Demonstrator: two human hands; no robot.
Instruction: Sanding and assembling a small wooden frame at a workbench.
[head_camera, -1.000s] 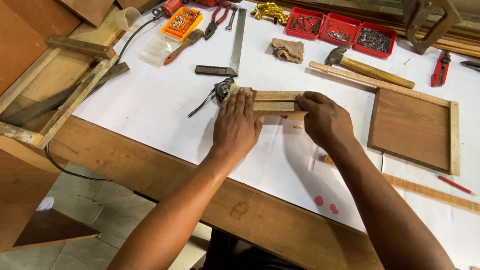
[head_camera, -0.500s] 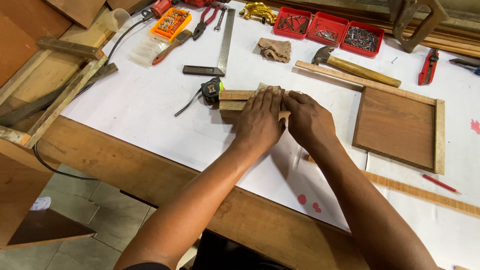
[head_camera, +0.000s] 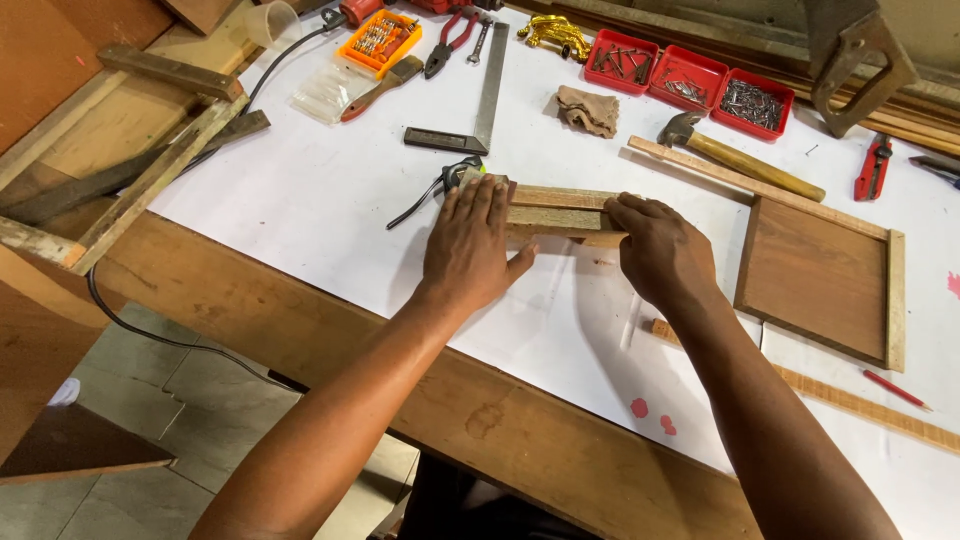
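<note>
The left hand (head_camera: 468, 245) lies flat, fingers spread, pressing the left end of the wooden strips (head_camera: 556, 212) on the white sheet (head_camera: 300, 200). The right hand (head_camera: 662, 250) clamps their right end, fingers curled. A tape measure (head_camera: 458, 176) sits just beyond the left fingertips.

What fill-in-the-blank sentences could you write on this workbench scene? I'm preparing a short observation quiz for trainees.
1. Both hands rest on a short stack of ____ strips lying on the white sheet.
2. The left hand covers the stack's left end, right beside the ____ measure.
3. Beyond the right hand lies a ____ with a wooden handle.
4. The three red trays at the far edge hold ____.

Missing words: wooden; tape; hammer; nails
</note>
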